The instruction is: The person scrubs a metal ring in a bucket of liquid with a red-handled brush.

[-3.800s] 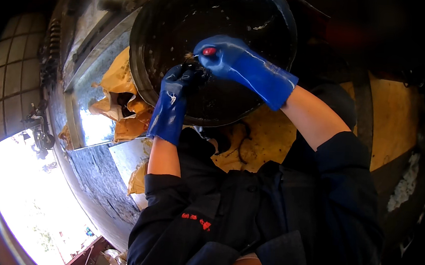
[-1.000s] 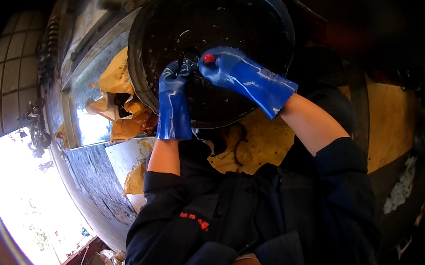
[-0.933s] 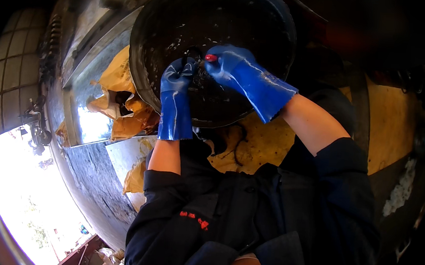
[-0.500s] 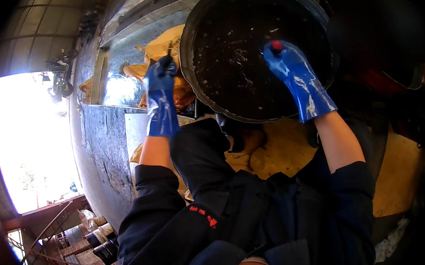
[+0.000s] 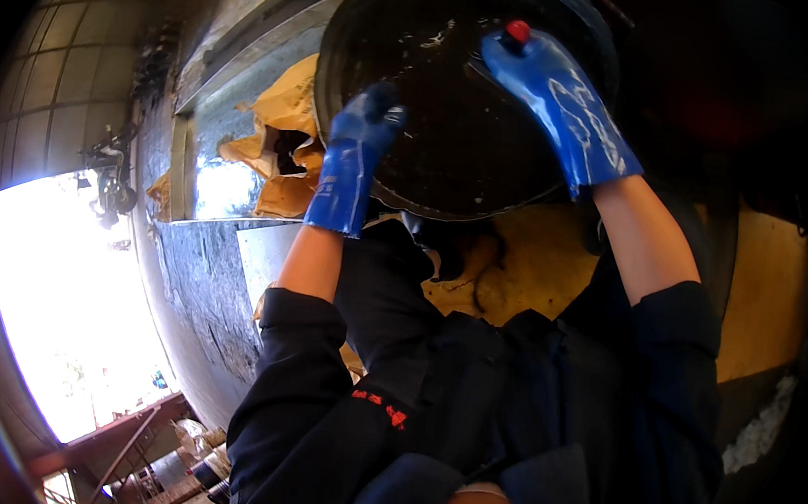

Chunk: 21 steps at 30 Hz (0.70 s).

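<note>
Before me is a large round black tub with dark contents, a few shiny specks on them. My right hand, in a long blue rubber glove, is over the tub's right half. It is closed on a red-ended handle; the tool's far part is hard to see against the dark. My left hand, gloved the same way, is over the tub's left rim. Its fingers are curled and smeared by motion, with something dark at them that I cannot make out.
Left of the tub, a torn brown paper sack lies in a shallow metal tray. A yellowish board is below the tub, near my knees. Farther left are a bright opening and a tiled wall.
My left hand has moved right, from above the paper sack to over the tub's rim. My right hand, with the red-ended handle, has shifted up and slightly left. The view has shifted a little.
</note>
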Each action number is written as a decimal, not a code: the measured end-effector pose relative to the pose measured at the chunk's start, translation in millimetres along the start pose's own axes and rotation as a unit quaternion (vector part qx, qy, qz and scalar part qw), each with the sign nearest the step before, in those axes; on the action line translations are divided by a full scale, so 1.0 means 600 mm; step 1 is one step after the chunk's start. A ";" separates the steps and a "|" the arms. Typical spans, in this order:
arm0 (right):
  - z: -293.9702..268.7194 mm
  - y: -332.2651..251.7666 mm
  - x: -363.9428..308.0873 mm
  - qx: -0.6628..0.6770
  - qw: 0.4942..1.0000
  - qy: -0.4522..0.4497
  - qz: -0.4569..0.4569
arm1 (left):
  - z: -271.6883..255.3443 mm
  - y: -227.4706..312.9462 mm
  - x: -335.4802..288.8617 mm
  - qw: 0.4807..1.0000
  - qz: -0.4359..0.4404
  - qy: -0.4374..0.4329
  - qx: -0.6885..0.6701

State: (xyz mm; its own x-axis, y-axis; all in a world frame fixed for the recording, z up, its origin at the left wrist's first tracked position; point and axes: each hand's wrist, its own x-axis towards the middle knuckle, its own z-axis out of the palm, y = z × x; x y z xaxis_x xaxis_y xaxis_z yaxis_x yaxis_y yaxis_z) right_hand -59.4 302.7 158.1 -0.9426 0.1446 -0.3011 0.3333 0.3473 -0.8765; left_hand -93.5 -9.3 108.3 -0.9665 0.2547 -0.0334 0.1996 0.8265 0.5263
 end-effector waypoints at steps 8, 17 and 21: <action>-0.026 -0.011 0.001 0.032 0.999 0.020 -0.015 | 0.214 0.100 0.025 0.931 -0.087 -0.321 0.152; -0.029 0.005 -0.008 0.033 0.995 0.068 -0.065 | 0.275 0.031 0.003 0.914 -0.024 -0.402 0.047; -0.033 0.001 -0.004 0.019 0.999 0.042 -0.017 | 0.281 0.045 -0.004 0.883 -0.012 -0.439 0.166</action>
State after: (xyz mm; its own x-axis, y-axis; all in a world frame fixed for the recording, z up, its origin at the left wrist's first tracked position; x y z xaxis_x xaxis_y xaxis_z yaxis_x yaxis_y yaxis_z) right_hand -56.3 320.8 165.8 -0.9478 0.2107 -0.2391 0.2979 0.3187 -0.8998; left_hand -58.3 97.0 -20.7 -0.5026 0.4049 -0.7638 0.3576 0.9018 0.2427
